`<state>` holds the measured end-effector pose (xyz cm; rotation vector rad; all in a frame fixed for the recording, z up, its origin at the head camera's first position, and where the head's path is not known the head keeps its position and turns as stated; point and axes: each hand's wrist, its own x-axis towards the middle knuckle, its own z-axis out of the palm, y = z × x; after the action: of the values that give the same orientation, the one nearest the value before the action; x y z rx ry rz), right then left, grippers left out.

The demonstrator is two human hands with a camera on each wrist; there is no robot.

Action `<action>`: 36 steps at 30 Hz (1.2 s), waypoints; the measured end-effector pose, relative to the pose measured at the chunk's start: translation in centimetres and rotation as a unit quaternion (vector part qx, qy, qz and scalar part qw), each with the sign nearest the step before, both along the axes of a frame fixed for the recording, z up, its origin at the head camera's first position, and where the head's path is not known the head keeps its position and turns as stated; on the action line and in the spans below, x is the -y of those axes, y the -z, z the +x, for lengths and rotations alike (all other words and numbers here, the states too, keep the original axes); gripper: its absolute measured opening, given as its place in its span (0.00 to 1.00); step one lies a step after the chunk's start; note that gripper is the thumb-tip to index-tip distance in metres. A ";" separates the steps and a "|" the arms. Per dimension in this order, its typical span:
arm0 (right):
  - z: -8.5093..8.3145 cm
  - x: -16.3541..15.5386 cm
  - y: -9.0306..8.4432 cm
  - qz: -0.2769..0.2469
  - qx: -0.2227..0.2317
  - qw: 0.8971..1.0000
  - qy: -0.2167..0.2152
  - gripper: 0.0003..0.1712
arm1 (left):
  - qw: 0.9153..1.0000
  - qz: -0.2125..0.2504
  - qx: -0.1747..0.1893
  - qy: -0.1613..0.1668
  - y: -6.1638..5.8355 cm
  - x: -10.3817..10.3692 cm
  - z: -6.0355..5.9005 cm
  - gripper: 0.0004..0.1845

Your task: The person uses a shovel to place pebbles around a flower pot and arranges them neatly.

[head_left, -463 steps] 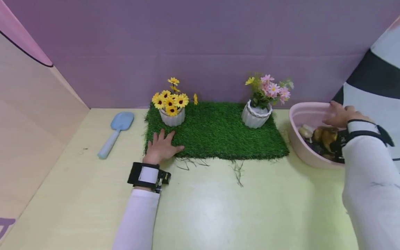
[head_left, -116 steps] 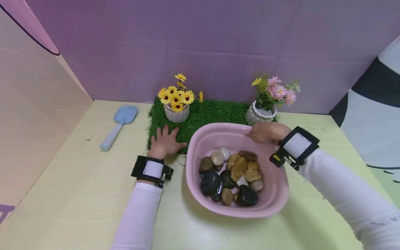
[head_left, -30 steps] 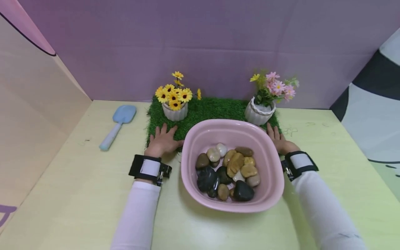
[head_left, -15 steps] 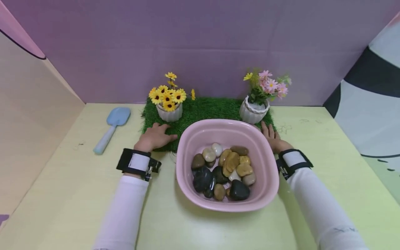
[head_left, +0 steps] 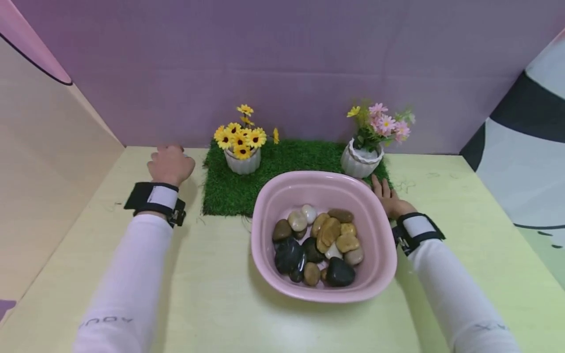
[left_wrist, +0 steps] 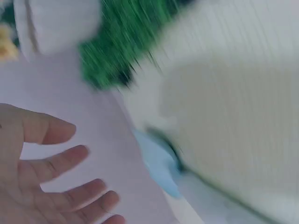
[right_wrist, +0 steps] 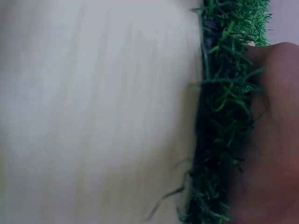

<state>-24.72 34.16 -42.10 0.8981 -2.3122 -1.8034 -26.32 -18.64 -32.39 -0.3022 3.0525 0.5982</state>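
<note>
Blue-bladed, a shovel [left_wrist: 161,165] on the surface [head_left: 220,299] is overhung by the left hand [head_left: 171,165], loosely spread, while the grass mat [head_left: 229,193] is touched by the straight-fingered right hand [head_left: 389,200] beside a pink basin [head_left: 322,294].

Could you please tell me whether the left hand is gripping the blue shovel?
No, the left wrist view shows the left hand's fingers loosely spread and apart from the blue shovel.
</note>
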 end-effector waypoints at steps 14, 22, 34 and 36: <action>1.0 0.3 -1.5 0.300 -0.121 0.934 -0.150 0.25 | 0.995 0.076 -0.030 -0.059 2.4 4.6 -1.7 0.35; 3.5 3.2 -5.8 0.340 -0.131 0.914 -0.180 0.24 | 0.996 0.090 -0.009 -0.015 2.1 5.1 -1.9 0.35; 1.5 1.1 -2.5 0.310 -0.124 0.930 -0.152 0.26 | 0.996 -0.024 0.085 0.024 3.4 5.0 -1.6 0.25; 0.8 0.3 -1.4 0.301 -0.124 0.934 -0.147 0.26 | 0.995 -0.019 0.095 0.002 3.5 4.8 -1.7 0.23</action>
<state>-23.93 33.84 -40.74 0.9395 -1.3951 -2.3481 -27.98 -23.49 -35.85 -0.3326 2.8841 0.4827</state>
